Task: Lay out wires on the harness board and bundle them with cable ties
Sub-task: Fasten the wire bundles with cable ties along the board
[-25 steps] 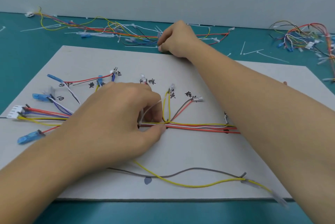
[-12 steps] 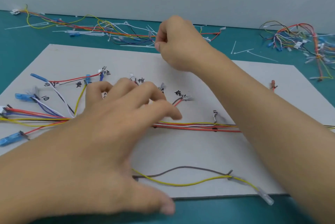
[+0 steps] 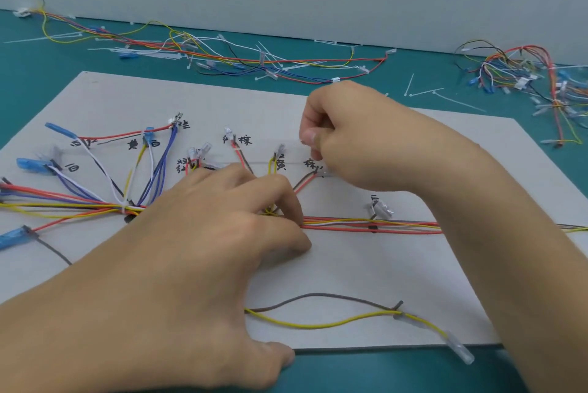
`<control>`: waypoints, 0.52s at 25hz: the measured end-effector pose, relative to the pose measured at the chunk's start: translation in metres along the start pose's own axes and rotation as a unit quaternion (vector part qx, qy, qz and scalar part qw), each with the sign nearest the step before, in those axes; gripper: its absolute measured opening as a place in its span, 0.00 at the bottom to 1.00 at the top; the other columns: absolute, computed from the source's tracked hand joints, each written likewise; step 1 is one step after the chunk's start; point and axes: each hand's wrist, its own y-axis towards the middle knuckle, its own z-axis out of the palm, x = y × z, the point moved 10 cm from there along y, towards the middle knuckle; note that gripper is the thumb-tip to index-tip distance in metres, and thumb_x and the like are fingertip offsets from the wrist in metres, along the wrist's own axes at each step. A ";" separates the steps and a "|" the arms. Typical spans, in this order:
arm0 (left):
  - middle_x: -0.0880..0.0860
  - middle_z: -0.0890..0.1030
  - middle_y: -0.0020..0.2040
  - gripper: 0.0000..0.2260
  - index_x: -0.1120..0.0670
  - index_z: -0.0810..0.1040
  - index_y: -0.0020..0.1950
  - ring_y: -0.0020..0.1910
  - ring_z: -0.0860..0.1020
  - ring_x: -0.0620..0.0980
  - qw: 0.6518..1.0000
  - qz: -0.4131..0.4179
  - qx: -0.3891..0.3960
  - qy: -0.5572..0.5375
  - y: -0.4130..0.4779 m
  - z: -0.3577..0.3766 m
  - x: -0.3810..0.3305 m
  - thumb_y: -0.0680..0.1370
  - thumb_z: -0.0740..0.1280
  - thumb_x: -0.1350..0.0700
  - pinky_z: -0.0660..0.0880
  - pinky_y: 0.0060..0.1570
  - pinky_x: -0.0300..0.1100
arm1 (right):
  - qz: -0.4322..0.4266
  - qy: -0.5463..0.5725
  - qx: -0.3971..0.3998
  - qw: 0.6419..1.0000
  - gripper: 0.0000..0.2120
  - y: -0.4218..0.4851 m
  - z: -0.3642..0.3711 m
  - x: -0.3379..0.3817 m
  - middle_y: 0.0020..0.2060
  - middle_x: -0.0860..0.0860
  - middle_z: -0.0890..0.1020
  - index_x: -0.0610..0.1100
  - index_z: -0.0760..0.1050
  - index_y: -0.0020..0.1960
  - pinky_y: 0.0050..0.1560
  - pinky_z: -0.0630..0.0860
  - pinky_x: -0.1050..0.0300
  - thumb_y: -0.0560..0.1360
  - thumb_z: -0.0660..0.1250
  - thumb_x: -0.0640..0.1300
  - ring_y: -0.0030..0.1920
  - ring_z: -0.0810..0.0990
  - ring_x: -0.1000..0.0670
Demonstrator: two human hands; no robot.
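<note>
Our left hand pinches the wire bundle between thumb and bent fingers at a branch point on the harness board. Our right hand, curled just beyond it, pinches what seems a thin clear cable tie, too blurred to be sure. We judge this junction is being tied; next the tie must loop the bundle and pull snug. Spare ties lie on the teal surface.

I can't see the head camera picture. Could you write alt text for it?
A person's left hand lies on a bundle of red, yellow and white wires laid across a flat grey harness board, while the right hand pinches a small pale item, too blurred to name. Loose coloured wires and white cable ties litter the teal table behind.
</note>
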 end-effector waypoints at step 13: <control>0.41 0.81 0.55 0.26 0.37 0.86 0.50 0.49 0.80 0.54 1.000 0.014 0.021 -0.015 0.000 0.004 -0.007 0.55 0.79 0.32 0.73 0.44 0.50 | 0.024 0.002 -0.029 0.999 0.07 -0.012 -0.003 -0.014 0.46 0.53 0.81 0.52 0.73 0.46 0.46 0.79 0.49 0.81 0.61 0.43 0.45 0.80 0.48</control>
